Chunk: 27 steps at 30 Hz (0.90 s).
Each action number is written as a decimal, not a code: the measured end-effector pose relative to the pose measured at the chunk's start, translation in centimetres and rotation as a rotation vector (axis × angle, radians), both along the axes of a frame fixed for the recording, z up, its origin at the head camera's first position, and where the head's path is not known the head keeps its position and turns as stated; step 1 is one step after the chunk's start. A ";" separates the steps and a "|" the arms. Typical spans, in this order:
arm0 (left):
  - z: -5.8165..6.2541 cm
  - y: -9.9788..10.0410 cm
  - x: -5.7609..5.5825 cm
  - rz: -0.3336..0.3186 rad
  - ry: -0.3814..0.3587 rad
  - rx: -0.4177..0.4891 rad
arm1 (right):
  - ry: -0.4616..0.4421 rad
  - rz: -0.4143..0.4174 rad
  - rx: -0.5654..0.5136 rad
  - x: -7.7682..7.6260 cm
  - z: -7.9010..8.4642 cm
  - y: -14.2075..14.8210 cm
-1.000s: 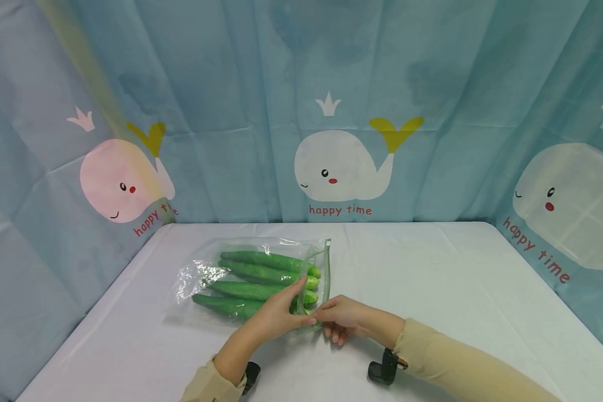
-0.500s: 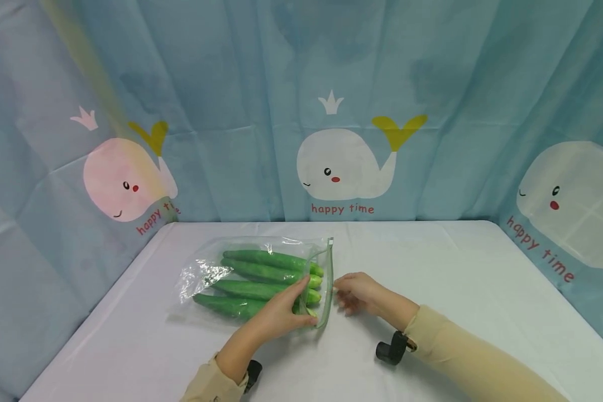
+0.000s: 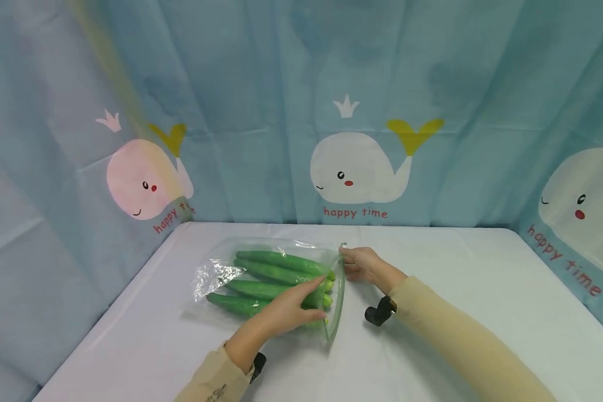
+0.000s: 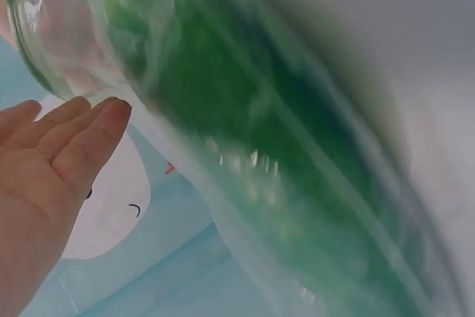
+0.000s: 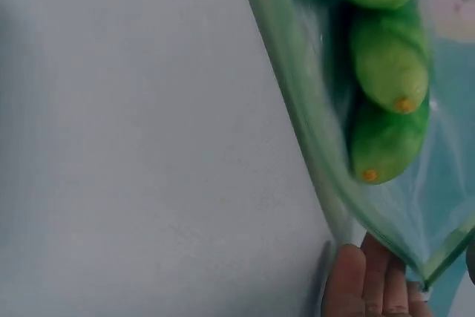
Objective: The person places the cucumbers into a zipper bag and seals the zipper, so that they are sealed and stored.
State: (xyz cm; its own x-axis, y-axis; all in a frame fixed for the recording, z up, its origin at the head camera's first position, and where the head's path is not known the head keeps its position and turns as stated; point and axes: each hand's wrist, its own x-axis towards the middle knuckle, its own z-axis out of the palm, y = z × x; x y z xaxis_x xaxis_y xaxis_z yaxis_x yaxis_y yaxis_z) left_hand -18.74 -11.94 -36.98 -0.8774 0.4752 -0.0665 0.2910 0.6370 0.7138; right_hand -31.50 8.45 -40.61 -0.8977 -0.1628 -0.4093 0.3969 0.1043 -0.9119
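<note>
Several green cucumbers lie side by side in a clear zip bag on the table, their pale ends toward the bag's mouth at the right. My left hand reaches over the near part of the bag beside the mouth. In the left wrist view, its fingers are straight, with tips at the bag's edge; the thumb does not show there. At the far corner of the mouth, my right hand has curled fingers and holds the green-edged rim. The right wrist view shows its fingers partly behind the bag.
A white-covered table carries the bag. Behind it and at both sides hang blue curtains printed with whales. Black wrist cameras, such as the one by the right sleeve, sit under both wrists.
My right hand has left the near end of the bag's mouth and moved along it to the far corner. The left hand stays by the near part; the mouth's near corner now sticks out farther toward me.
</note>
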 end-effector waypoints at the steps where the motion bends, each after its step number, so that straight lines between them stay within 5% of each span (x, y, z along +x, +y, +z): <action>1: 0.1 0.0 -0.1 -0.006 0.002 -0.014 | -0.005 -0.013 0.016 -0.2 -0.1 -0.1; 7: 1.2 -0.3 -1.5 0.005 0.028 -0.141 | -0.001 -0.089 0.031 -1.2 -1.0 -0.6; 11: 2.1 -0.1 -3.5 0.042 0.076 -0.222 | 0.060 -0.102 -0.017 -1.4 -1.2 -0.7; 20: 3.4 1.0 -8.4 0.173 0.179 -0.203 | 0.296 0.092 -0.018 -1.1 -0.5 -1.1; 27: 2.9 2.7 -11.0 0.149 0.154 -0.157 | 0.380 0.169 -0.018 -0.8 -0.2 -0.6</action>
State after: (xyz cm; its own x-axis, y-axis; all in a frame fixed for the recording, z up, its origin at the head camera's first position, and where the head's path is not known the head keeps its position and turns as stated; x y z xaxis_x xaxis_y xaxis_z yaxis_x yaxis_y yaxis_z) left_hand -29.74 -9.22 -34.06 -0.9425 0.3341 0.0102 0.2827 0.7804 0.5577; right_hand -32.26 7.83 -40.82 -0.9445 -0.3248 -0.0499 0.0107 0.1214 -0.9926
